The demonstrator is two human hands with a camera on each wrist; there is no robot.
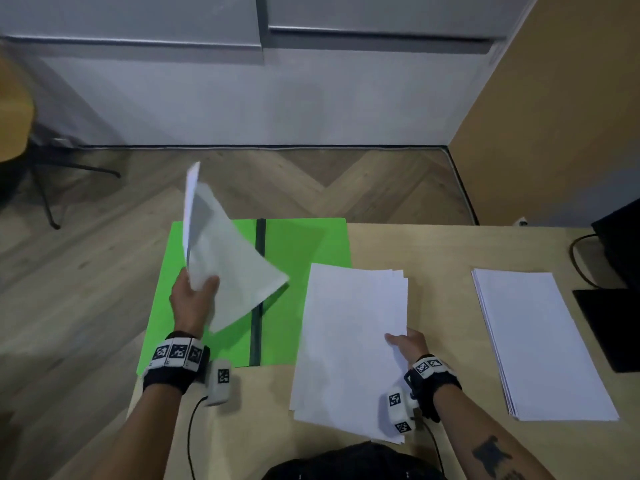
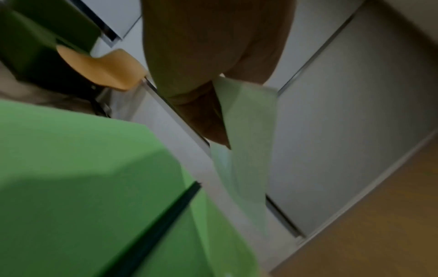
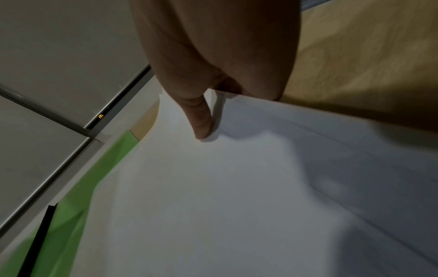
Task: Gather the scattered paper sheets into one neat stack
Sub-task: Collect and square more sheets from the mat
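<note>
My left hand (image 1: 195, 297) pinches a few white sheets (image 1: 225, 268) and holds them up in the air over the green mat (image 1: 298, 244); they bend and fan out toward the right. In the left wrist view the thumb (image 2: 208, 120) presses on the lifted paper (image 2: 244, 150). A loosely squared pile of white sheets (image 1: 349, 341) lies in the middle of the table. My right hand (image 1: 408, 342) grips its right edge, thumb on top; the right wrist view shows that thumb (image 3: 201, 120) on the pile (image 3: 237, 196), fingers under the edge.
A second, tidier stack of white paper (image 1: 540, 344) lies at the right on the wooden table (image 1: 440, 251). A black monitor base and cable (image 1: 613, 306) sit at the far right edge. A chair (image 1: 20, 133) stands on the floor at left.
</note>
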